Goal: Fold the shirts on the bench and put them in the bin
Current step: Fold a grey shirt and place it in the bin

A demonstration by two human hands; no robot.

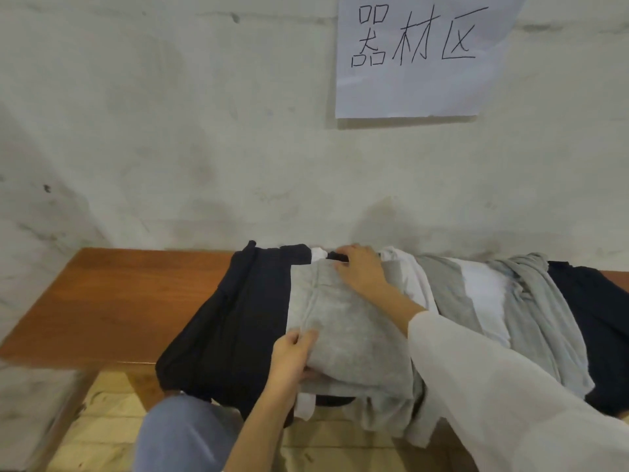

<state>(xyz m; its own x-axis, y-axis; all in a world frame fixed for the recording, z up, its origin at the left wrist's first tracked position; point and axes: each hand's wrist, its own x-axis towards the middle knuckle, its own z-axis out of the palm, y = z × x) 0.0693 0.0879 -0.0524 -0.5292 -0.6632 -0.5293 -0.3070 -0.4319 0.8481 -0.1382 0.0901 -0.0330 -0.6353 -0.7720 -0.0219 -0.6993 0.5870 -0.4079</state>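
Equipment area: handwritten "器材区" paper sign [418, 56] on scuffed plaster wall [170, 131], wooden bench [119, 301]

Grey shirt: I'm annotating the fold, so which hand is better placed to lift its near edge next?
Probably the left. The left hand grips the grey shirt at its near edge, while the right hand rests on the far end, better suited to pinning it.

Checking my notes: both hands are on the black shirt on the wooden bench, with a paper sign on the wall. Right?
Not quite. The head view shows the left hand and right hand on the grey shirt, which lies partly over the black shirt. The wooden bench and paper sign are as you say.
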